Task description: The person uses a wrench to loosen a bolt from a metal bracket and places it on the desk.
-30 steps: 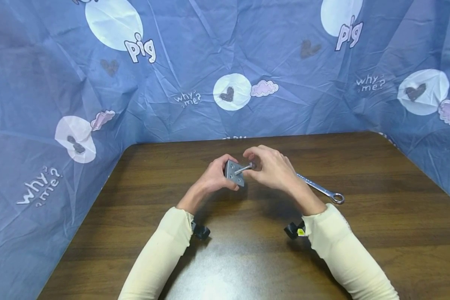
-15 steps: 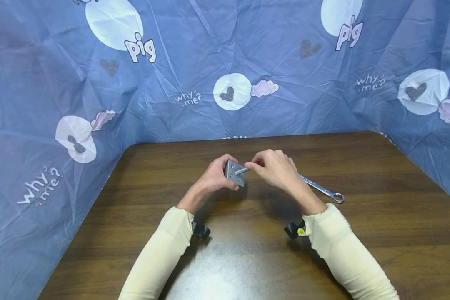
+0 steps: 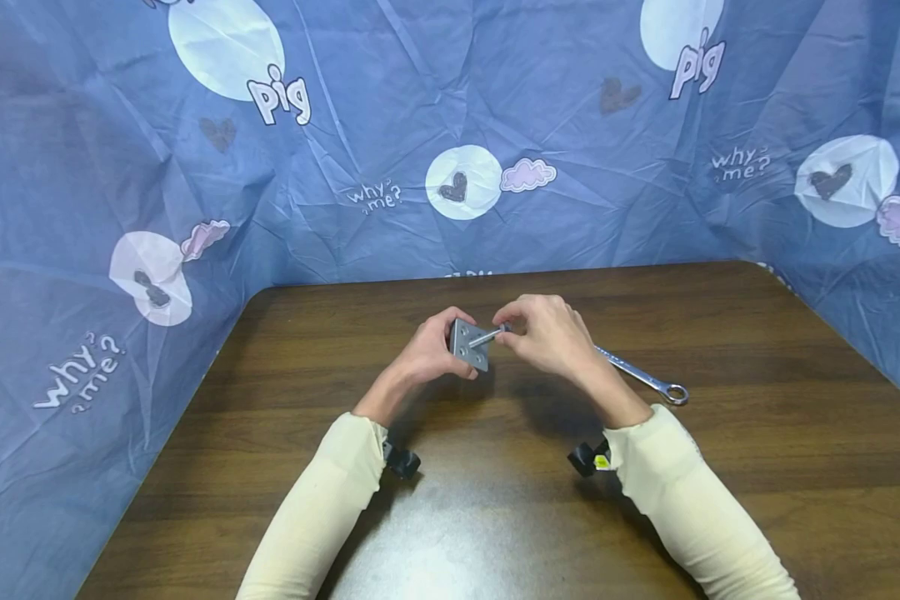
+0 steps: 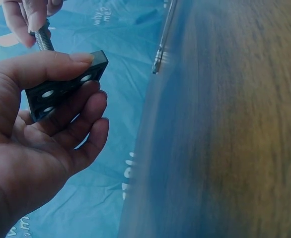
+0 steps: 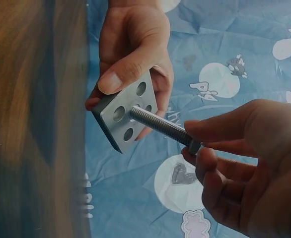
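Note:
My left hand (image 3: 429, 350) grips a square grey metal plate (image 3: 471, 360) by its edges, thumb on one side and fingers on the other. Several round holes (image 5: 128, 134) pierce the plate around a central one. Out of that central hole sticks a long threaded hex bolt (image 5: 163, 126), its head pointing toward my right hand (image 3: 551, 340). At the bolt's head (image 5: 194, 147), the right thumb and fingers pinch it. From the left wrist view, the plate's underside (image 4: 66, 91) shows between thumb and curled fingers. Both hands hold the parts above the wooden table (image 3: 285, 467).
A shiny combination wrench (image 3: 641, 377) lies on the table right of the right hand, one end hidden behind that hand and wrist. Blue printed cloth (image 3: 375, 125) hangs along the table's back and sides. Black cameras (image 3: 402, 461) sit at both wrists.
The right fingers first stood loosely around the bolt head, then closed over it, and now pinch it with the head showing again. The left hand and plate have stayed in place.

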`<state>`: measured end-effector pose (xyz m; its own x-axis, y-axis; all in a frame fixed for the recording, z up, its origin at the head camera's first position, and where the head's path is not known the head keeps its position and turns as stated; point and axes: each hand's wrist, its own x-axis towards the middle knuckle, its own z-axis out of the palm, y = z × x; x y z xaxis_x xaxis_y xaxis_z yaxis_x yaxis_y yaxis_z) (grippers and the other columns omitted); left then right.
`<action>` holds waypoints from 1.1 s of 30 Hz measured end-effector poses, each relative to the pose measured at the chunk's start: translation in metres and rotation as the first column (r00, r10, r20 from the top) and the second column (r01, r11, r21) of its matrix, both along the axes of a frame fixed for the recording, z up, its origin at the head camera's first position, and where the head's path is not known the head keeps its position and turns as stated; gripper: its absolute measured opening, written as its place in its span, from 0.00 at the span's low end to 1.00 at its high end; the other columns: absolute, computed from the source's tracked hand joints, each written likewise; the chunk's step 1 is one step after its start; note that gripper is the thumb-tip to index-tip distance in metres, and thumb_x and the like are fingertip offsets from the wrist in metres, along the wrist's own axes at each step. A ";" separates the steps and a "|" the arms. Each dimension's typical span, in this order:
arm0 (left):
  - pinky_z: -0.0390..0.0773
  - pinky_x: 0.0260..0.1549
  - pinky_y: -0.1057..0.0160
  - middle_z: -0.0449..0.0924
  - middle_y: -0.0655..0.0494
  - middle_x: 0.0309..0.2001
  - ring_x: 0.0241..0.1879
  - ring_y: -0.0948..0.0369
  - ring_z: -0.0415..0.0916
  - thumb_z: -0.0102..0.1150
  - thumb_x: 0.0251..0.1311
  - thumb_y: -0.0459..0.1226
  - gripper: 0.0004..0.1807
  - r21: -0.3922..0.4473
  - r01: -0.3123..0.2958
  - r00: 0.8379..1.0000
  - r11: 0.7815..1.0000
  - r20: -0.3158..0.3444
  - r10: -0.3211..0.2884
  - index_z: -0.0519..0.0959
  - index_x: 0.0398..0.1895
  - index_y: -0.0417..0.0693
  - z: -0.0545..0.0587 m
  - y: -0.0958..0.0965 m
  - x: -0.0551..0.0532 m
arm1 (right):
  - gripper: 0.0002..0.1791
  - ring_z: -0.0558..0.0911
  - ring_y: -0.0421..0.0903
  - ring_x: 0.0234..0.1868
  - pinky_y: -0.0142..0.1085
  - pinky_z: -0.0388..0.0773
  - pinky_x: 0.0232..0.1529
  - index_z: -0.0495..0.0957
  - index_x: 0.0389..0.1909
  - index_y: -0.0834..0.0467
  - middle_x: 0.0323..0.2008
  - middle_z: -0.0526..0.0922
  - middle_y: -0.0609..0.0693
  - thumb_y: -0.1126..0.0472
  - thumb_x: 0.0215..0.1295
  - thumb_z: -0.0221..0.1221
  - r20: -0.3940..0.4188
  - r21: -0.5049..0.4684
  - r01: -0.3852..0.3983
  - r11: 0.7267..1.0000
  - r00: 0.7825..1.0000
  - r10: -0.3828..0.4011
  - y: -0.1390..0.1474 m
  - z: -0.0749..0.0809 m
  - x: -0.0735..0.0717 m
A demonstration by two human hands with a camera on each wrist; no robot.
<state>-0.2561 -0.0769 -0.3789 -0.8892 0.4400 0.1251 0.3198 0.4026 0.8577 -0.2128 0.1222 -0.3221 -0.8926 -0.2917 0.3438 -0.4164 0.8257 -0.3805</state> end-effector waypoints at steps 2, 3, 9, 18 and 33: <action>0.75 0.34 0.67 0.83 0.43 0.39 0.32 0.62 0.77 0.73 0.30 0.26 0.36 -0.004 0.000 1.000 1.000 -0.004 0.000 0.73 0.51 0.42 0.000 0.000 0.000 | 0.10 0.84 0.48 0.38 0.46 0.78 0.37 0.87 0.37 0.51 0.38 0.88 0.47 0.58 0.51 0.67 -0.033 -0.012 -0.006 1.000 0.999 0.005 -0.001 0.000 0.001; 0.75 0.34 0.67 0.83 0.43 0.39 0.32 0.62 0.77 0.73 0.30 0.26 0.36 -0.006 0.000 1.000 1.000 -0.004 0.000 0.73 0.52 0.42 0.001 0.000 0.000 | 0.09 0.84 0.47 0.38 0.45 0.78 0.37 0.87 0.35 0.51 0.38 0.88 0.47 0.60 0.50 0.67 -0.053 -0.017 -0.013 1.000 0.999 0.012 -0.001 -0.001 0.000; 0.76 0.35 0.68 0.83 0.43 0.40 0.33 0.61 0.77 0.73 0.30 0.26 0.37 -0.004 0.005 1.000 1.000 0.008 -0.005 0.72 0.53 0.42 0.002 0.001 0.000 | 0.10 0.84 0.44 0.34 0.42 0.78 0.34 0.87 0.25 0.51 0.34 0.88 0.43 0.69 0.45 0.63 -0.143 -0.039 -0.080 0.996 0.987 0.073 -0.003 -0.004 -0.001; 0.76 0.36 0.67 0.83 0.43 0.41 0.34 0.60 0.78 0.73 0.31 0.27 0.37 -0.019 0.002 1.000 1.000 0.006 -0.002 0.72 0.53 0.44 0.001 -0.001 0.000 | 0.09 0.82 0.42 0.30 0.40 0.78 0.33 0.85 0.36 0.50 0.39 0.86 0.44 0.57 0.51 0.68 -0.098 -0.052 -0.087 0.995 0.992 0.081 -0.002 -0.004 0.000; 0.76 0.35 0.67 0.82 0.43 0.41 0.34 0.59 0.78 0.73 0.32 0.26 0.37 -0.010 0.004 1.000 1.000 0.007 -0.004 0.72 0.53 0.44 -0.001 -0.002 -0.001 | 0.25 0.71 0.43 0.22 0.35 0.63 0.20 0.85 0.32 0.51 0.19 0.75 0.45 0.36 0.66 0.52 0.161 0.029 0.103 0.994 0.981 -0.106 0.001 -0.002 -0.001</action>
